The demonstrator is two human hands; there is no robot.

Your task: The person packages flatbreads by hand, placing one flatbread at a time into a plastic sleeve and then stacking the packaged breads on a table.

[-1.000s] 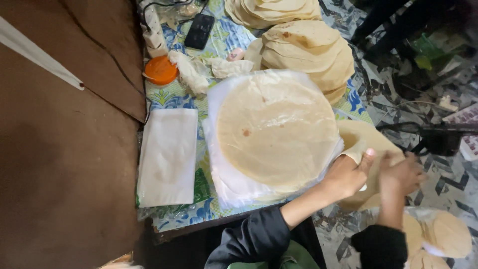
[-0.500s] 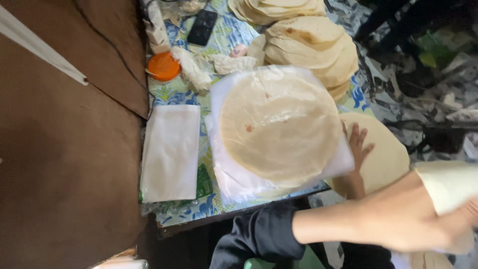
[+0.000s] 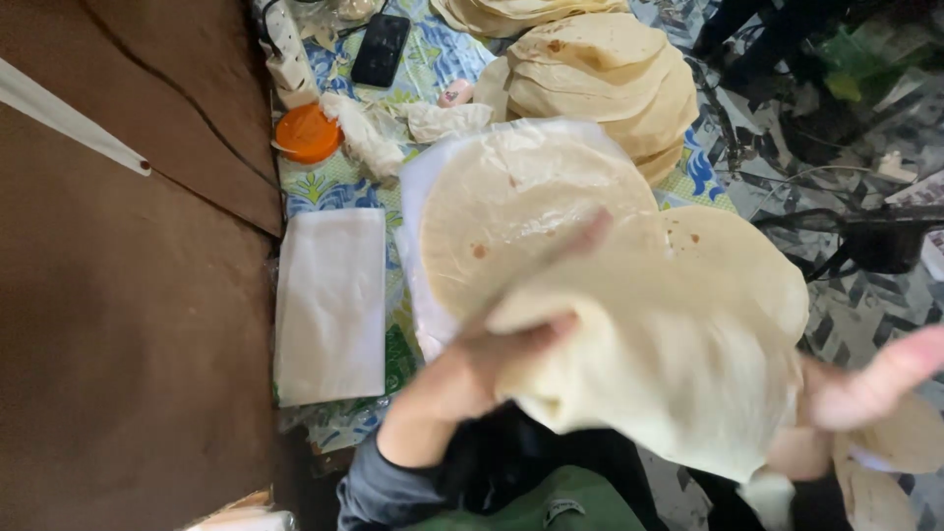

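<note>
A large round pale flatbread [image 3: 678,344] is lifted in the air, held by both my hands. My left hand [image 3: 472,369] grips its near-left edge, thumb on top. My right hand [image 3: 865,393] holds the right edge, blurred by motion. Under and behind it lies another flatbread [image 3: 511,206] on a sheet of clear plastic [image 3: 418,246] over the patterned tablecloth [image 3: 334,192].
A tall stack of flatbreads [image 3: 610,69] sits at the back, with more behind it. A white folded cloth [image 3: 329,305] lies at the left. An orange lid [image 3: 307,133], a black phone [image 3: 381,47] and crumpled plastic [image 3: 364,138] lie near the brown wall [image 3: 128,295].
Both hands were low at the right of the table. They have since raised a flatbread up in front of the camera, over the one on the plastic.
</note>
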